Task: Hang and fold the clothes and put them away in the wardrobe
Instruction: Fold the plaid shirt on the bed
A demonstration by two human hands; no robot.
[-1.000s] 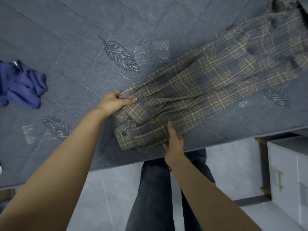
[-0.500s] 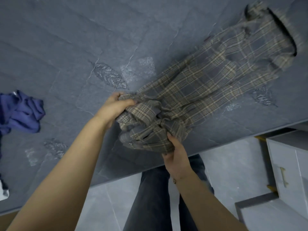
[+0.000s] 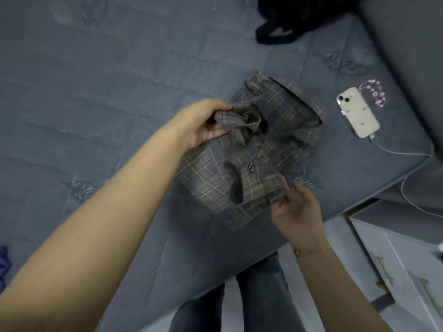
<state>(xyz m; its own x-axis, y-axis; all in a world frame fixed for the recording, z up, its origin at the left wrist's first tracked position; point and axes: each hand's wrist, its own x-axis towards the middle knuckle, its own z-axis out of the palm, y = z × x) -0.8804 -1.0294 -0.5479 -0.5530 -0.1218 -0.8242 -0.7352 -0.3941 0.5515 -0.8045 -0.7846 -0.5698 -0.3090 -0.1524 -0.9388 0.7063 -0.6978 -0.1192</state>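
A grey-brown plaid pair of trousers (image 3: pixel 282 130) lies doubled over on the grey-blue bed (image 3: pixel 119 92), its waistband with a metal button facing me. My left hand (image 3: pixel 203 123) grips a bunched part of the fabric at the upper left of the fold. Lower down, my right hand (image 3: pixel 294 207) pinches the waistband end near the bed's front edge, fingers curled on the cloth. The far leg ends reach toward the phone.
A white phone (image 3: pixel 358 112) on a charging cable lies on the bed right of the trousers. A black garment (image 3: pixel 287 17) sits at the top. A blue garment (image 3: pixel 3 262) shows at the left edge. A white drawer unit (image 3: pixel 395 271) stands lower right, beside my legs.
The trousers were stretched out long across the bed; now they are folded over into a shorter bundle. Both hands lifted the waistband end. The view swung right, revealing the phone.
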